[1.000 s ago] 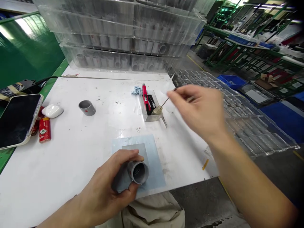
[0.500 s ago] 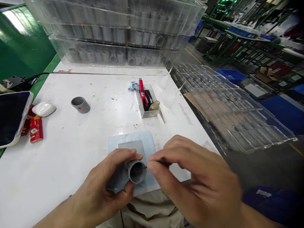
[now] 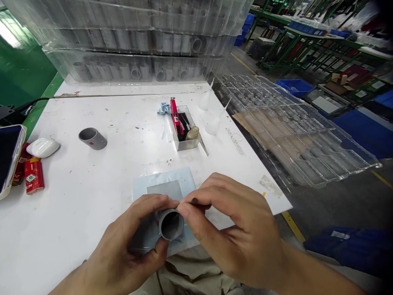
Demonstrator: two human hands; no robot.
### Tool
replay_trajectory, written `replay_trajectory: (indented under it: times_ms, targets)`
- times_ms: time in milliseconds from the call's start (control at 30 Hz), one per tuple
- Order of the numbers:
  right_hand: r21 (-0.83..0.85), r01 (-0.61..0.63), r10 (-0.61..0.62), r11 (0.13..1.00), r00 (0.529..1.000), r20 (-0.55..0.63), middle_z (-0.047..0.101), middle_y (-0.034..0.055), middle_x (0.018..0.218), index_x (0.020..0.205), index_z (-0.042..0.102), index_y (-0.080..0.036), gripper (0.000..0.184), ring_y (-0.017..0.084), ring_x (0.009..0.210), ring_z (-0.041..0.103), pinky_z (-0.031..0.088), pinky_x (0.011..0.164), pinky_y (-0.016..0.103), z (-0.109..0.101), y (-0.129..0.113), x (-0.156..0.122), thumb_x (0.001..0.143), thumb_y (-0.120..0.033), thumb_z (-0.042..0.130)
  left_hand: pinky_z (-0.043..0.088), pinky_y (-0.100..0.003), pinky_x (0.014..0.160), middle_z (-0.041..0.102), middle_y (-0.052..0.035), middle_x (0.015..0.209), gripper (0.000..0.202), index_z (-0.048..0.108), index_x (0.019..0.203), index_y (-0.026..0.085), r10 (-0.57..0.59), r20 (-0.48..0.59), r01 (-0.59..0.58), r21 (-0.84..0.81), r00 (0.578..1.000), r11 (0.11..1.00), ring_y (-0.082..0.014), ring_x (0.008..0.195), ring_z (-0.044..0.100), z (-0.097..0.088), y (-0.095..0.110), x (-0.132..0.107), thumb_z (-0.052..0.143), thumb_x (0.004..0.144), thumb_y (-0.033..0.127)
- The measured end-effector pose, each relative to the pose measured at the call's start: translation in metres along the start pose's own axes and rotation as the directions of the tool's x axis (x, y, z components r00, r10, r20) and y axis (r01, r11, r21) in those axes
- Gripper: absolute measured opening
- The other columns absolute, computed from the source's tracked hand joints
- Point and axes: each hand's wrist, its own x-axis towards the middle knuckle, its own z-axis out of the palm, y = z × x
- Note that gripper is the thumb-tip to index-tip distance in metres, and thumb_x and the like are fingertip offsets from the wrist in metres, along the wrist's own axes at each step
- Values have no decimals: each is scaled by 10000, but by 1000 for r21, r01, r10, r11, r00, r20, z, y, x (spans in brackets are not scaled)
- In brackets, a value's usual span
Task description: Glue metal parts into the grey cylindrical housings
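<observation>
My left hand (image 3: 132, 241) is closed around a short grey tube (image 3: 171, 224), thumb below and fingers above, with its open end facing me. My right hand (image 3: 233, 229) pinches a thin dark rod-like tool (image 3: 194, 201); only a dark end shows above the fingers. The right fingertips are at the tube's upper right rim, and the tool's working tip is hidden behind them. Beneath the hands lies a light blue sheet (image 3: 141, 183) with a grey square pad (image 3: 167, 187) on it. Another grey tube (image 3: 93, 138) with a red mark sits farther left on the table.
A small clear box (image 3: 187, 144) holds a red cutter (image 3: 176, 116); two translucent bottles with pointed tips, one a squeeze bottle (image 3: 212, 126), stand beside it. Stacked clear trays (image 3: 101, 53) of tubes rise behind. A phone (image 3: 9, 157), white case (image 3: 43, 147) and red lighter-like item (image 3: 34, 176) lie left.
My right hand has moved closer to the tube, its fingertips now at the rim. The thin tool tip seen at the opening before is now hidden. The whole view has shifted slightly.
</observation>
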Motion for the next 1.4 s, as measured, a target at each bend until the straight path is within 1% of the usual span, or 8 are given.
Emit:
replay_trajectory:
  times_ms: [167,433,733,900,1067,1133,1233,1400]
  targets:
    - [9,-19,19,1000,1000,-2,675,5,814,914,733,-182,161,243,692,630,507,637,378,-6,-3,0,985,-57,660,536,-236,1114,652,30,1402,661,444,1482,433,-5,-6,5,10,1000,1000,-153,1292,632,0,-1,-1,626,931,118]
    - [-314,-6,-145,949,878,-456,686,-10,849,885,752,-280,187,287,725,607,457,626,387,-44,4,30,1005,-138,730,489,-211,1162,678,29,1383,671,426,1484,412,-14,14,13,4,1000,1000,-135,1314,633,2,-3,2,601,926,82]
    - [-498,87,-310,863,869,-385,654,-10,790,864,682,-222,156,247,678,630,433,629,334,-50,58,85,1018,-241,667,550,-206,1087,708,59,1359,649,435,1455,433,-29,-45,32,54,999,998,-137,1306,657,6,-3,2,590,909,118]
    - [-598,-41,-100,800,975,-201,669,-25,735,857,726,-205,133,250,670,655,381,601,333,-45,67,87,989,-211,711,518,-215,1136,723,75,1352,650,421,1463,464,-100,-69,101,7,993,995,-122,1281,673,7,-5,2,613,926,151]
    - [-526,-169,28,833,964,-264,656,-35,734,1086,720,-190,228,246,610,639,383,588,337,-40,68,52,1014,-396,655,557,-242,1099,722,66,1337,647,416,1464,484,-122,-57,124,26,991,992,-145,1262,683,-3,-3,8,660,932,208]
    - [-464,-207,102,861,965,-242,642,-36,734,1115,689,-187,278,243,602,635,397,588,341,-33,70,31,1027,-434,597,634,-194,885,709,63,1339,664,407,1479,502,-156,8,154,102,988,983,-165,1207,704,-15,4,12,661,930,228]
    - [-376,-244,194,894,967,-167,622,-41,727,1116,669,-186,271,248,640,642,423,607,344,-19,76,4,1030,-417,557,525,-159,458,685,26,1352,732,314,1562,501,-216,100,182,268,971,946,-177,953,753,-38,19,18,639,943,284]
    - [-334,-223,183,916,972,-146,586,-44,697,1080,674,-179,256,244,637,625,414,598,340,-6,87,-10,1038,-380,520,634,-348,859,691,-7,1261,589,383,1536,443,-124,209,-28,603,970,797,-233,1074,709,-61,36,22,574,1004,279]
